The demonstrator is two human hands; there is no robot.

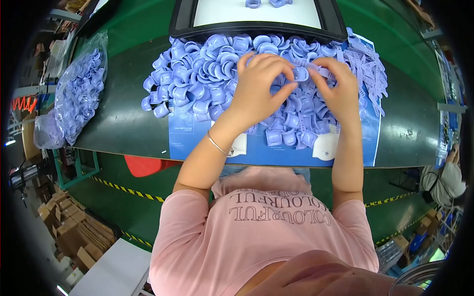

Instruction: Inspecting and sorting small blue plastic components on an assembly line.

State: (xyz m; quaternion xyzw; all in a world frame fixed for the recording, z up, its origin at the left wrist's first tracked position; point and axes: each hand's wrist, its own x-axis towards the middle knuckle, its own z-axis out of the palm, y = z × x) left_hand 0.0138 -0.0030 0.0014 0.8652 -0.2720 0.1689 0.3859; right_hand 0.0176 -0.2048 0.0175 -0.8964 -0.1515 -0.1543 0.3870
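Observation:
Both hands meet above a heap of lavender curved plastic pieces (pixel 197 74) on the table. My left hand (pixel 261 86), with a thin bangle at its wrist, pinches one curved plastic piece (pixel 300 74) between thumb and forefinger. My right hand (pixel 338 86) is closed at that piece's right side, its thumb and forefinger on what looks like a slotted strap end (pixel 313 68). Whether strap and piece are joined is too small to tell. Slotted lavender straps (pixel 368 69) lie piled to the right of my right hand. More pieces and straps lie mixed below the hands.
A black-rimmed tray (pixel 256 33) with a white bottom stands behind the heap, two lavender parts in it. A clear bag (pixel 81 93) of lavender parts sits at the table's left end. Blue printed sheeting (pixel 197 143) lies under the heap. A red stool (pixel 145 165) is below the table edge.

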